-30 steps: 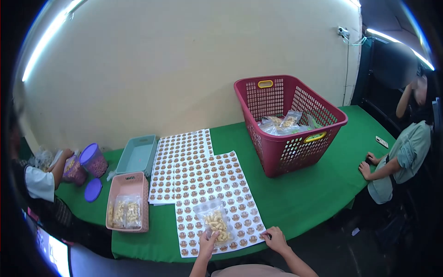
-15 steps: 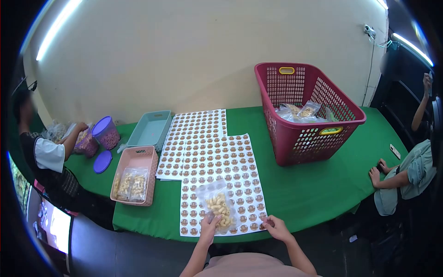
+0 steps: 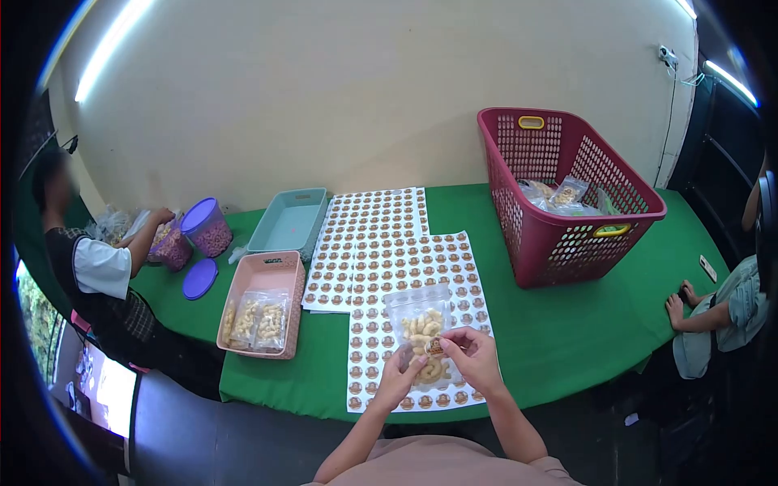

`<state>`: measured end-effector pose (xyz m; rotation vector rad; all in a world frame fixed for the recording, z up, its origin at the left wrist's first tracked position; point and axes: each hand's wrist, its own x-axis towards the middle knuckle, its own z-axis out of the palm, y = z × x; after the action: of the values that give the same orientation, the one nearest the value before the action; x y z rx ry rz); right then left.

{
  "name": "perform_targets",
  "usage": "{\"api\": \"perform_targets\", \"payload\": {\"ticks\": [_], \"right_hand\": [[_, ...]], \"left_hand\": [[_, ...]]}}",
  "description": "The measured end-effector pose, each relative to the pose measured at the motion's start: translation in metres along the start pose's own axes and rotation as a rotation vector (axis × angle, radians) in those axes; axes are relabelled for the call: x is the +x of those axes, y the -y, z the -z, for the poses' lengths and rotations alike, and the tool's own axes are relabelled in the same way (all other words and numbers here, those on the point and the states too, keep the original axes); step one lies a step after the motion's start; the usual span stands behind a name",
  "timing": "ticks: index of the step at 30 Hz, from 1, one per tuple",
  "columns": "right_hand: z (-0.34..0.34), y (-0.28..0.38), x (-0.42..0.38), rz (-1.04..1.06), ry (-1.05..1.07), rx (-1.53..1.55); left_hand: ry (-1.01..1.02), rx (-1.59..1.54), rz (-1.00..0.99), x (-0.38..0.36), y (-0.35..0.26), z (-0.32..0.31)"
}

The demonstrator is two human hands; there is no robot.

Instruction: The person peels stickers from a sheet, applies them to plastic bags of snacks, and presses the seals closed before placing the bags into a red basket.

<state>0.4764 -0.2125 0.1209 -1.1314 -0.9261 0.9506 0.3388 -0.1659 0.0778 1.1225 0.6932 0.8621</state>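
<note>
A clear bag of pale curved snacks lies over the sheets of round brown stickers. My left hand grips the lower left side of the bag, thumb on its front. My right hand is over the bag's right side, its thumb and finger pinched on a round brown sticker at the bag's front. Whether the sticker touches the bag all over cannot be made out.
Left of the sheets are a pink basket with filled bags, a teal basket and purple-lidded jars. A large maroon basket holds bags. One person stands left; another's hands rest on the table's right edge.
My right hand has moved from the sticker sheet's lower right edge to the bag's front, with a sticker. The bag is slightly raised. The whole view has shifted, so things sit further right.
</note>
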Motion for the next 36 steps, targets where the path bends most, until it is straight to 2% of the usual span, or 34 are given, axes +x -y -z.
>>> {"api": "perform_targets", "payload": {"ticks": [6,11,15,20,22,24,25,26,30,32,34,36], "right_hand": [[-0.024,-0.018,0.015,0.018,-0.016,-0.072],[-0.034,-0.022,0.021,0.064,-0.038,-0.086],[-0.035,-0.023,0.021,0.053,-0.014,-0.173],[-0.035,-0.020,0.019,0.048,-0.048,-0.169],[-0.034,-0.018,0.018,0.045,-0.049,-0.155],[-0.034,-0.019,0.018,0.038,-0.070,-0.192],[-0.031,-0.018,0.021,0.073,-0.069,-0.212],[-0.028,-0.019,0.022,0.099,-0.079,-0.222],[-0.030,-0.010,0.057,0.107,-0.167,-0.376],[-0.030,-0.013,0.080,0.149,-0.249,-0.280],[-0.022,-0.012,0.086,0.161,-0.337,-0.347],[-0.020,-0.007,0.083,0.100,-0.233,-0.282]], "left_hand": [[-0.007,0.051,-0.014,0.004,-0.014,0.019],[0.010,0.078,0.056,0.016,-0.007,0.039],[0.063,-0.032,0.016,0.027,0.006,0.049],[0.083,-0.109,0.014,0.027,0.002,0.042],[0.083,-0.068,0.000,0.028,0.002,0.041],[0.021,-0.005,0.065,0.029,-0.003,0.038],[0.035,-0.028,-0.013,0.035,0.001,0.035],[0.074,-0.058,0.073,0.040,-0.001,0.034],[-0.131,0.112,-0.034,0.067,0.005,0.008],[-0.091,-0.260,0.004,0.090,0.001,-0.011],[-0.086,-0.206,-0.034,0.099,0.009,-0.022],[-0.126,-0.182,-0.114,0.102,0.001,-0.014]]}}
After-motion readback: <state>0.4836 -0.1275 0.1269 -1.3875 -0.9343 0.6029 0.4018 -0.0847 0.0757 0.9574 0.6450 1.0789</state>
